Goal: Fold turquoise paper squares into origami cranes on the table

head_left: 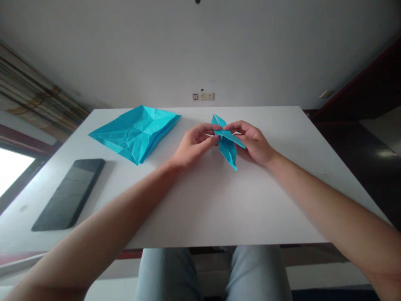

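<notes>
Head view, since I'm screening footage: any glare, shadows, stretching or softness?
All in the head view: bright pane at left edge blown out white; dark device stretched toward lower left, soft shadow on its right; fine creases on the held blue paper slightly soft.

We note a white table beneath the left grip. Left of that grip lie creased blue paper sheets; farther left and nearer us, a dark flat device.

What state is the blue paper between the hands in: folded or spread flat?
Folded. The blue paper has narrow, pointed flaps jutting out in different directions between the left hand and right hand.
</notes>
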Tool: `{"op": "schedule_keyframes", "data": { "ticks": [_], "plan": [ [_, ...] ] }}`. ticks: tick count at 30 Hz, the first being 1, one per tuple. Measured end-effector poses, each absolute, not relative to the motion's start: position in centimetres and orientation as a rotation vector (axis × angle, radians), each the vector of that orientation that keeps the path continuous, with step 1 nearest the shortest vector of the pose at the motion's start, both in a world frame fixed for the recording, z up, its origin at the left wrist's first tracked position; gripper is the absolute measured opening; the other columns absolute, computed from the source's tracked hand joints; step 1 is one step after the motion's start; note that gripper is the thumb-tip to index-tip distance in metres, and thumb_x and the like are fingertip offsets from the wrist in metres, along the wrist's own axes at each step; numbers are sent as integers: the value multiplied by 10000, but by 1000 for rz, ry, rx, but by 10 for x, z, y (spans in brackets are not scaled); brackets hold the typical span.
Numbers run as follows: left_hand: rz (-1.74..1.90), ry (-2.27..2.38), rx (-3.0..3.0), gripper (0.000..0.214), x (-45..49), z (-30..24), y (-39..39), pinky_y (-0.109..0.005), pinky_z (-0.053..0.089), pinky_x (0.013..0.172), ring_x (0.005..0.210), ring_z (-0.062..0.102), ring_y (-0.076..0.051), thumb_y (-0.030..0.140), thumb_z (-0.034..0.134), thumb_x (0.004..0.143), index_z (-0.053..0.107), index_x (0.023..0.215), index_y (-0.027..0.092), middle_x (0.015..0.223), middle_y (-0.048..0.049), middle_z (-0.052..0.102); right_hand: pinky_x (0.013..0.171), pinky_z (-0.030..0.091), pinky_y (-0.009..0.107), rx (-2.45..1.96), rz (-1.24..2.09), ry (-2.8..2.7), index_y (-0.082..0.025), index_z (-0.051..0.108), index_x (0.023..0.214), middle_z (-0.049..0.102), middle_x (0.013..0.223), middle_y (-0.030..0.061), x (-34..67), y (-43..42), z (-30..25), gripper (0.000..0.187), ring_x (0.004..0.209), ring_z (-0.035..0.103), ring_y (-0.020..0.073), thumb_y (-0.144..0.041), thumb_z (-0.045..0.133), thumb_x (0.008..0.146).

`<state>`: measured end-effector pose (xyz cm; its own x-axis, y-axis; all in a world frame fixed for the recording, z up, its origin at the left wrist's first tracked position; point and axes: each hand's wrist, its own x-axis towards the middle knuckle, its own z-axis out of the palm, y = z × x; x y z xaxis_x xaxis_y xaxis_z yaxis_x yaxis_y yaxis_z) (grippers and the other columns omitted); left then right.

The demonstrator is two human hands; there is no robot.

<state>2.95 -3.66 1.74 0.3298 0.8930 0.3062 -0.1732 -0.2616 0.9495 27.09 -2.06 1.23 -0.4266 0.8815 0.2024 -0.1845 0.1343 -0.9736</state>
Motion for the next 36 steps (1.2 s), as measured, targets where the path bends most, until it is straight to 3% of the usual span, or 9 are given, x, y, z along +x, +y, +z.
{"op": "schedule_keyframes", "data": {
  "ticks": [3,7,13,16,20,24,27,32,36],
  "plan": [
    [1229,730,1462,556,31,14,-36,-294,662,875,962,819,-186,634,985,888,798,1143,177,1077,-82,857,649,570,295,-723,1428,-1531,-282,758,1122,762,987,-16,268,-22,14,429,715,637,136,-548,996,885],
    [1210,840,1485,548,32,12,-37,-268,605,738,825,770,-160,717,888,957,753,996,187,947,-48,815,582,541,290,-767,1385,-1560,-285,642,996,661,807,-58,264,-24,18,523,612,582,122,-655,989,869],
    [1306,785,1502,514,34,11,-37,-245,608,718,770,750,-126,571,964,931,613,1138,257,910,24,737,511,499,246,-764,1309,-1592,-336,508,1126,657,880,-106,264,-26,22,605,548,579,93,-611,989,883],
    [1313,749,1539,459,35,13,-38,-259,625,742,786,750,-131,549,918,977,612,1165,265,918,27,710,508,485,261,-738,1263,-1633,-320,570,1091,651,903,-83,264,-26,22,493,541,571,90,-582,956,930],
    [1246,811,1698,385,33,16,-41,-253,593,755,792,707,-129,477,925,973,735,1180,214,925,-10,732,583,504,303,-777,1219,-1664,-290,726,1062,656,921,-22,267,-27,20,380,624,555,120,-618,896,975],
    [1251,831,1746,575,31,14,-41,-286,629,872,906,756,-158,371,1002,874,746,1365,216,993,-22,773,630,499,332,-822,1194,-1680,-332,752,1337,653,947,-14,270,-27,19,569,666,499,152,-595,978,886],
    [1323,839,1787,548,31,14,-40,-303,640,903,922,757,-159,352,972,908,768,1399,219,1044,-38,792,681,537,354,-817,1098,-1720,-339,748,1416,687,1010,6,270,-29,22,620,708,523,167,-583,972,892],
    [1500,878,2004,278,31,24,-46,-358,640,958,935,724,-181,329,906,999,860,1260,246,1000,-44,783,737,588,375,-820,816,-1779,-346,842,1235,714,1083,47,268,-37,35,338,854,624,208,-579,888,996],
    [1620,906,2072,150,29,31,-49,-353,620,852,895,658,-191,389,914,1006,893,1108,281,970,-48,679,689,596,382,-801,663,-1776,-361,862,1071,674,1075,69,267,-42,41,280,911,636,240,-626,892,986]
  ]
}}
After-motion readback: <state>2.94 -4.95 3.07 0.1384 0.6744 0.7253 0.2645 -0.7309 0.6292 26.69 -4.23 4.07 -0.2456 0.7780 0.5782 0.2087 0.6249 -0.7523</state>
